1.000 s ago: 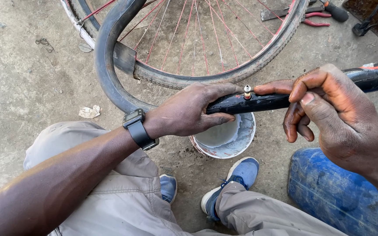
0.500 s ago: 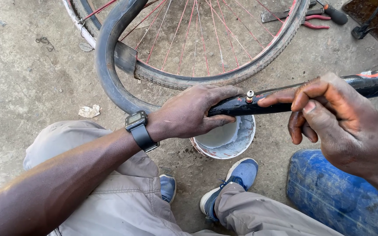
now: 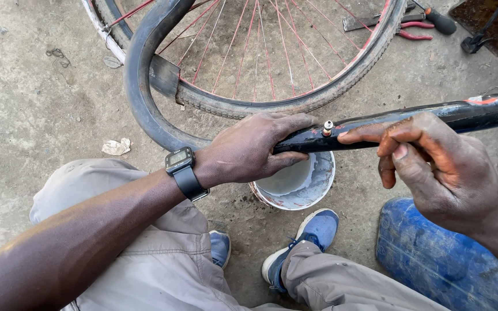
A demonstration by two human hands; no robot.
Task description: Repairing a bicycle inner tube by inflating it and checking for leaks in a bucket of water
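Tube [image 3: 410, 118]: black bicycle inner tube, held level across the head view above a white bucket [image 3: 301, 187], the near stretch wet and glossy. It loops away left and up to the wheel [image 3: 272, 63] lying on the concrete floor [image 3: 41, 103], so only a short span is lifted for handling.

Valve [image 3: 328, 127]: small metal stem, pointing up, midway between the two hands; likely turned upward so it can be seen and reached.

Left hand [image 3: 252, 150]: fingers wrapped round the tube, thumb beneath, clamping it just left of the valve; this steadies the span over the bucket. Black watch [image 3: 181, 167] on the wrist.

Right hand [image 3: 433, 167]: forefinger stretched along the tube with its tip just beside the valve, the other fingers curled loosely below; whether they press the tube I cannot tell. It holds nothing else.

Surroundings: blue drum [image 3: 445, 259] at lower right, blue shoes [image 3: 312, 236] under the bucket, red-handled pliers [image 3: 413, 31] and a screwdriver [image 3: 439, 20] beyond the wheel, a scrap of paper [image 3: 116, 147] on the floor.

Against the earlier frames: the right hand then covered the tube close to the valve with fingers bent over it; now it has drawn back rightward and the forefinger lies straighter. Left grip and valve position unchanged.
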